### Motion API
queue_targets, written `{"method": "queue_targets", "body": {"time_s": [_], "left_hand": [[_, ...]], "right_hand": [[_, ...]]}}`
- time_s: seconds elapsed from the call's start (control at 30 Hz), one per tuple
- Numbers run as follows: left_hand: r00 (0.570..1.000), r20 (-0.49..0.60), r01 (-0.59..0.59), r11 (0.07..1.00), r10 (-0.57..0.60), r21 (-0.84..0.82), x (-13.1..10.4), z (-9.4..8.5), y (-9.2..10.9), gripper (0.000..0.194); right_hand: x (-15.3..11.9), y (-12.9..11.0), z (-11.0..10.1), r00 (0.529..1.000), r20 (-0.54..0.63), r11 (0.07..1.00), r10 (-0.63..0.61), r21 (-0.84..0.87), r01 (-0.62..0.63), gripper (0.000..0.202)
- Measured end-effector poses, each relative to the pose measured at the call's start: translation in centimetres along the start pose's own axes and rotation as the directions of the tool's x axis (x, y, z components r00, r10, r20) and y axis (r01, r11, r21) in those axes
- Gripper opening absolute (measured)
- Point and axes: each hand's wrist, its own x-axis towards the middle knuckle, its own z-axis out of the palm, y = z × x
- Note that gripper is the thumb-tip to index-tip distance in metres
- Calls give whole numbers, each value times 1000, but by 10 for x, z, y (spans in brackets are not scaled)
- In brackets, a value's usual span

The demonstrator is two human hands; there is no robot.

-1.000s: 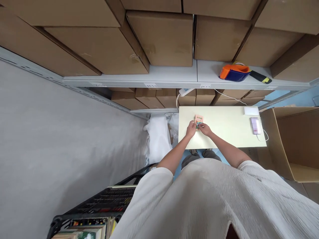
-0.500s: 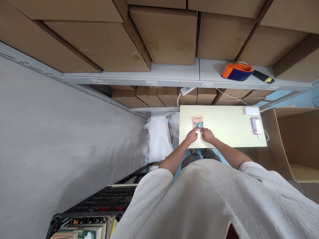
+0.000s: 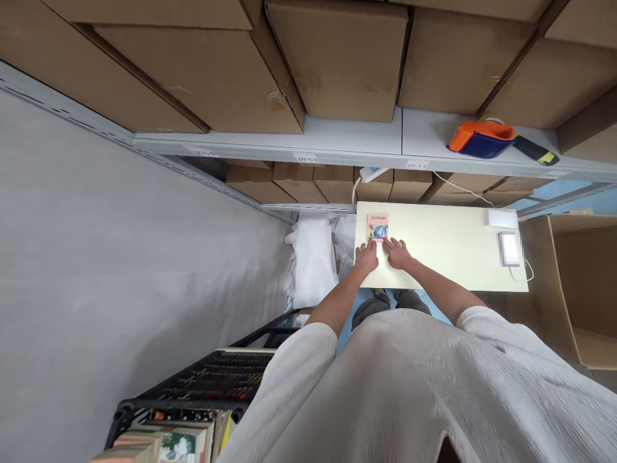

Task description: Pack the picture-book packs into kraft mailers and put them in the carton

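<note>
A small pink book (image 3: 377,222) with a blue picture on its cover lies flat near the left end of the pale yellow table (image 3: 438,257). My left hand (image 3: 367,256) rests at the book's lower left edge, fingers stretched out. At its lower right corner my right hand (image 3: 397,252) touches the edge with its fingertips, the fingers spread. Neither hand is wrapped round the book.
A white box (image 3: 501,218) and a phone-like device (image 3: 511,249) with a cable sit at the table's right end. Above runs a shelf (image 3: 351,138) with cardboard boxes and a tape dispenser (image 3: 482,139). A black crate (image 3: 178,402) of books stands lower left; an open carton (image 3: 549,283) is at right.
Both hands have pushed the book a little away from me and to the left on the table. The fingers have spread out more. The camera view has shifted slightly.
</note>
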Motion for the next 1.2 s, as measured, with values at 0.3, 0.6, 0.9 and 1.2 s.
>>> {"method": "queue_targets", "body": {"time_s": [0.3,0.6,0.9,1.2], "left_hand": [[996,9,88,996,-88,1,33,-27,-10,98],[995,11,97,994,-98,43,42,-28,-9,114],[996,9,93,995,-93,48,43,-26,-9,119],[996,-6,93,995,-93,29,34,-34,-11,114]], "right_hand": [[58,-22,-22,995,72,997,72,3,-73,93],[76,-19,-21,990,111,995,87,28,-91,99],[75,-24,-23,984,134,991,117,47,-124,103],[59,-12,-18,997,56,993,44,107,-50,101]]}}
